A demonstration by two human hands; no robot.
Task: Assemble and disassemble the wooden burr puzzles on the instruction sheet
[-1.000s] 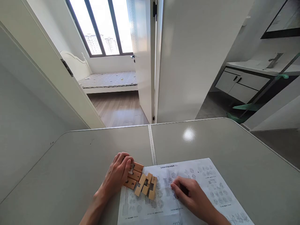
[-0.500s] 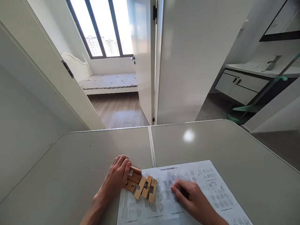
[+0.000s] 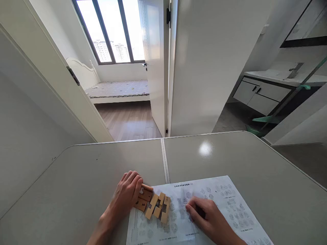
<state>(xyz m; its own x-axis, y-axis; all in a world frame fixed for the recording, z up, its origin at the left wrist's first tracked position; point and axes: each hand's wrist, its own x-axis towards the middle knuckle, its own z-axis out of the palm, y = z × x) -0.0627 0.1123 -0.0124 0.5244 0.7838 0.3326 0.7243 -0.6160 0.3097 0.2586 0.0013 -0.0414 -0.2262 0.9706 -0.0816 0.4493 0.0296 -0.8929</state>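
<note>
Several notched wooden puzzle blocks (image 3: pixel 155 205) lie bunched together on the left part of a printed instruction sheet (image 3: pixel 224 200) on a grey table (image 3: pixel 230 153). My left hand (image 3: pixel 126 195) curls over the left blocks, fingers bent and pressed on the numbered pieces. My right hand (image 3: pixel 205 217) rests on the sheet to the right of the blocks, fingers curled down against the paper; nothing shows in them.
A seam (image 3: pixel 165 160) splits the table down the middle. Beyond its far edge an open door (image 3: pixel 157 68) leads to a room with a wooden floor, a low bed (image 3: pixel 117 88) and a window. A sink cabinet (image 3: pixel 265 92) stands at the right.
The view has tilted slightly, so hands, blocks and sheet sit a little lower in the picture. My left hand has closed the left blocks tighter against the others. My right hand stays on the sheet.
</note>
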